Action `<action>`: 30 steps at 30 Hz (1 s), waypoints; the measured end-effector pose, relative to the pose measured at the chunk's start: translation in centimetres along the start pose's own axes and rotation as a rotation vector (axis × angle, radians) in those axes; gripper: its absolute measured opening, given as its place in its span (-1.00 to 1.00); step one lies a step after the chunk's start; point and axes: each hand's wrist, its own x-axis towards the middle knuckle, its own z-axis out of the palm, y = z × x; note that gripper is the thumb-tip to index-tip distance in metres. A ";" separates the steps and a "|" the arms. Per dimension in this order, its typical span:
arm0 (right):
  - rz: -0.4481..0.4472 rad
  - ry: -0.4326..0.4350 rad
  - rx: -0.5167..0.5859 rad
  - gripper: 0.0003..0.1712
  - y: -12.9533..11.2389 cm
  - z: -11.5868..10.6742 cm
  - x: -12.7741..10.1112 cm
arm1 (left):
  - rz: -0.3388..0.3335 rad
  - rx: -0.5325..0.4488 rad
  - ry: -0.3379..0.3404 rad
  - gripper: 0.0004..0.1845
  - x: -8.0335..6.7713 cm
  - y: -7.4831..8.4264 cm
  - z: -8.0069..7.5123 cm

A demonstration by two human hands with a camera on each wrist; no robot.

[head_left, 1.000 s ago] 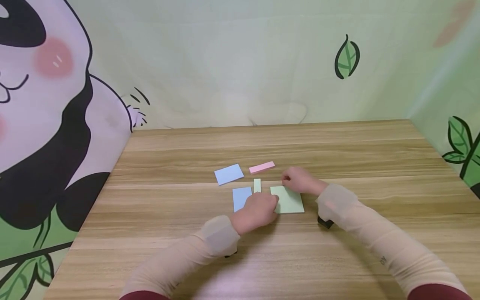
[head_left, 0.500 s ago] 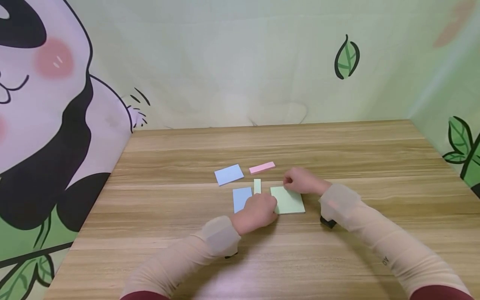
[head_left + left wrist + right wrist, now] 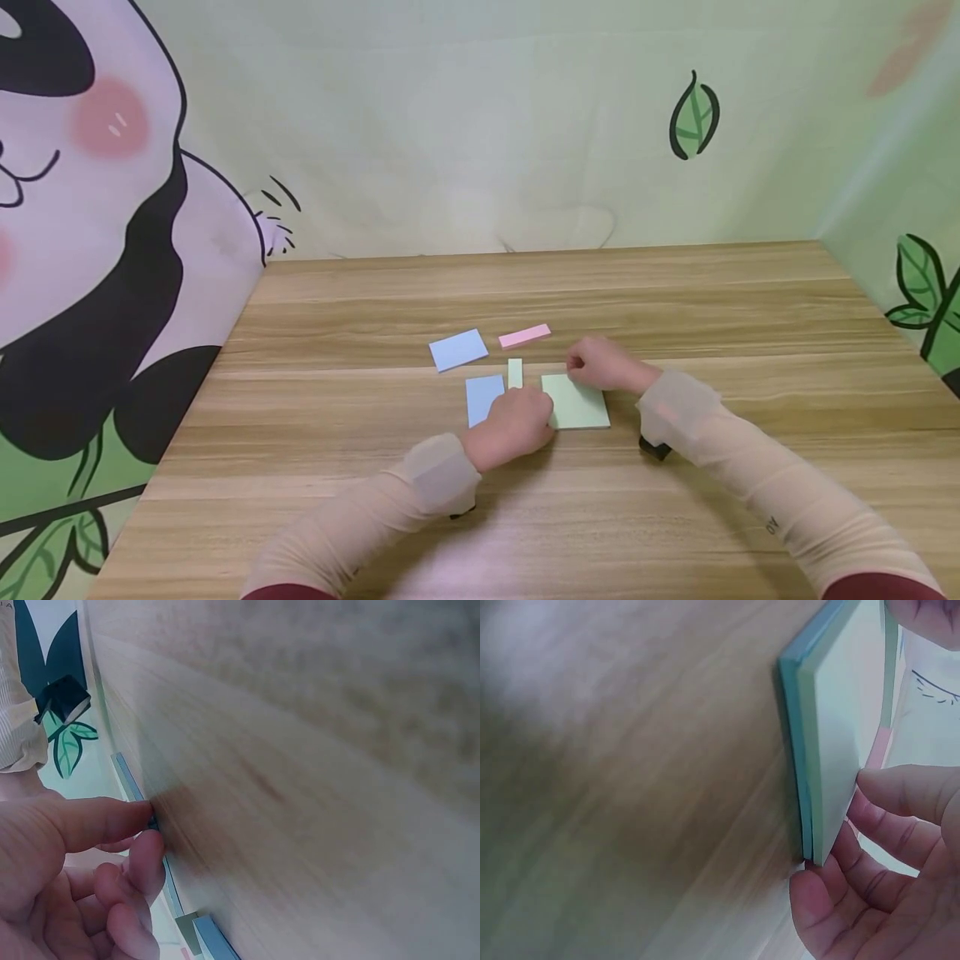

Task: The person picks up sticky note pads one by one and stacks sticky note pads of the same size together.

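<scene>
Head view is showing both of my hands working at the green sticky pad (image 3: pixel 577 402), which is lying flat on the wooden desk (image 3: pixel 337 467) near its middle. My left hand (image 3: pixel 513 422) is resting at the pad's left edge with its fingers curled in; from the left wrist view my fingertips (image 3: pixel 146 817) are touching the pad's thin edge right where it is meeting the desk. My right hand (image 3: pixel 600 363) is sitting at the pad's far right corner, and the right wrist view is showing my fingers (image 3: pixel 900 795) and thumb (image 3: pixel 817 907) pinching that corner of the green pad (image 3: pixel 840 742), the top sheets lifting slightly from the stack. Just left of my left hand a blue note (image 3: pixel 483 398) is lying flat, partly covered by my knuckles. A narrow green strip (image 3: pixel 514 372) is lying between the two, with another blue note (image 3: pixel 457 348) and a pink strip (image 3: pixel 524 335) farther back.
</scene>
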 end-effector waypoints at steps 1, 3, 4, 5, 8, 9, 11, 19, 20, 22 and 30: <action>-0.002 0.002 -0.002 -0.86 0.0 0.0 0.0 | -0.001 -0.003 -0.001 -0.79 0.0 0.0 0.0; 0.001 0.010 -0.001 -0.86 0.0 0.1 -0.1 | -0.001 -0.011 -0.005 -0.78 0.0 0.0 0.0; 0.003 0.016 0.000 -0.85 0.0 0.1 -0.1 | -0.001 -0.015 -0.007 -0.78 0.0 0.0 0.0; 0.005 0.021 0.002 -0.85 -0.1 0.1 -0.1 | -0.001 -0.020 -0.008 -0.78 0.0 -0.1 0.1; 0.017 0.033 0.010 -0.84 -0.1 0.1 -0.2 | 0.001 -0.023 -0.011 -0.78 0.1 -0.1 0.1; 0.021 0.036 0.012 -0.84 -0.2 0.1 -0.2 | 0.001 -0.022 -0.012 -0.78 0.1 -0.1 0.1; 0.027 0.039 0.013 -0.83 -0.2 0.2 -0.2 | 0.002 -0.021 -0.011 -0.78 0.1 -0.2 0.2; 0.062 0.059 0.013 -0.83 -0.4 0.1 -0.3 | -0.003 -0.024 -0.002 -0.80 0.0 -0.1 0.1; 0.070 0.060 0.019 -0.83 -0.4 0.1 -0.3 | -0.002 -0.025 0.000 -0.80 0.0 -0.1 0.1; 0.086 0.065 0.033 -0.84 -0.4 0.2 -0.3 | 0.000 -0.027 0.004 -0.81 0.0 -0.1 0.1; 0.164 0.086 0.112 -0.87 -0.4 0.0 -0.4 | -0.002 -0.058 -0.029 -0.67 0.0 -0.6 -0.5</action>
